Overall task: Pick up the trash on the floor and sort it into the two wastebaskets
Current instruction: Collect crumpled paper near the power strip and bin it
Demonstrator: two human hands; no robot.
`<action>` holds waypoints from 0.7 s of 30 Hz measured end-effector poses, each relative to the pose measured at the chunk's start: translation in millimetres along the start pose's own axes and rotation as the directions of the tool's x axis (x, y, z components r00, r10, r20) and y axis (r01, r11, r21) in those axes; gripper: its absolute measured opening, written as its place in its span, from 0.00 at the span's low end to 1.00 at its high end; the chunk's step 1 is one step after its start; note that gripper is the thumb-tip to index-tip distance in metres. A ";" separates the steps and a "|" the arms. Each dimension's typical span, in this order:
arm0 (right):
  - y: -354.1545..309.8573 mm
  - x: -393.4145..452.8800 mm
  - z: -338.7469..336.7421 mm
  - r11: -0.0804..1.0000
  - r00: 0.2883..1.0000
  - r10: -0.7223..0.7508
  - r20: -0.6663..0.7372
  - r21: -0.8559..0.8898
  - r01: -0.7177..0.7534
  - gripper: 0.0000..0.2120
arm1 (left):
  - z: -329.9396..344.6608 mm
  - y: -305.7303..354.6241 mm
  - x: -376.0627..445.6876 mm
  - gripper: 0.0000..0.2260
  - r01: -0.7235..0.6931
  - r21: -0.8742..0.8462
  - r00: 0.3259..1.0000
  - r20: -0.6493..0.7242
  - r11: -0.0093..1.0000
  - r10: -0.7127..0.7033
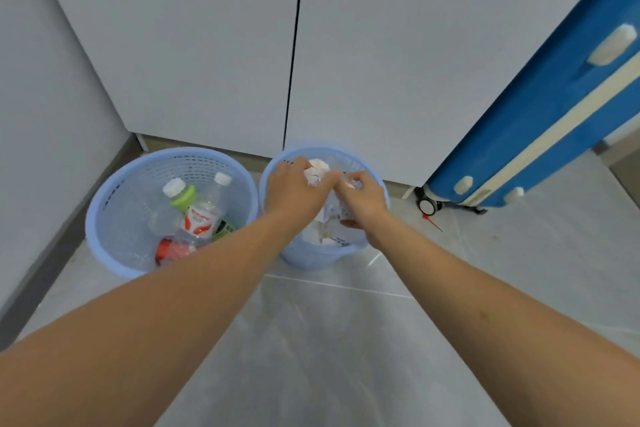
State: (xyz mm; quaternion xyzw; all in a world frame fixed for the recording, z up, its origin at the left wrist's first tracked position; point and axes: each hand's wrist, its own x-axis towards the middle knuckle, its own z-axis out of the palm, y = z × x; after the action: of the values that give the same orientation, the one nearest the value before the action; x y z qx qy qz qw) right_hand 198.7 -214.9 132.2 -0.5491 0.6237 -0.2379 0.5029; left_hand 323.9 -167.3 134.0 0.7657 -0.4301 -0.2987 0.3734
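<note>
Head cam: both hands (pixel 325 189) clutch crumpled paper (pixel 317 172) over rt wastebasket (pixel 311 258).

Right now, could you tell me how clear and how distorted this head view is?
Head view: wide-angle bending bows the cabinet doors and suitcase; soft, even light, faint shadows; both hands, left hand and right hand, are slightly blurred over the right wastebasket.

— What's on the floor (pixel 329 340) ahead of you?
— Two wastebaskets side by side before the cabinet doors (pixel 207 45): left wastebasket (pixel 104 218) holds bottles (pixel 199 215), right wastebasket (pixel 311 262) holds crumpled paper (pixel 325 229).
— And your hands?
— Both over the right one — a suitcase (pixel 540 121) stands further right.
</note>
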 end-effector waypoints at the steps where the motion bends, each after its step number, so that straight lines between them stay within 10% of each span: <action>1: -2.7 2.2 -2.1 0.999 0.998 0.047 0.037 0.004 -0.047 0.17 | 5.8 0.1 9.2 0.30 0.023 0.034 0.999 0.042 0.999 -0.025; 4: -8.1 -5.3 -13.0 0.995 0.993 0.097 0.069 0.009 -0.097 0.11 | 7.8 8.5 13.2 0.38 0.025 0.120 0.980 0.194 0.993 -0.048; 10: -25.0 -82.0 -27.2 0.984 0.995 -0.099 -0.007 -0.148 0.097 0.15 | -47.8 50.9 -63.1 0.19 -0.115 0.131 0.980 0.176 0.985 0.091; 21: -252.2 -360.4 -15.3 0.949 0.874 -0.239 0.423 -0.087 0.302 0.13 | -362.6 188.0 -316.5 0.09 0.076 0.094 0.978 -0.200 0.993 -0.056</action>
State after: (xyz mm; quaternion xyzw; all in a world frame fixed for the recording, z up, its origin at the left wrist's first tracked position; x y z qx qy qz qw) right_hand 258.2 42.7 484.1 -0.7047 0.4384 -0.1388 0.5403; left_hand 381.4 159.9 529.7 0.8232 -0.3801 -0.2114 0.3649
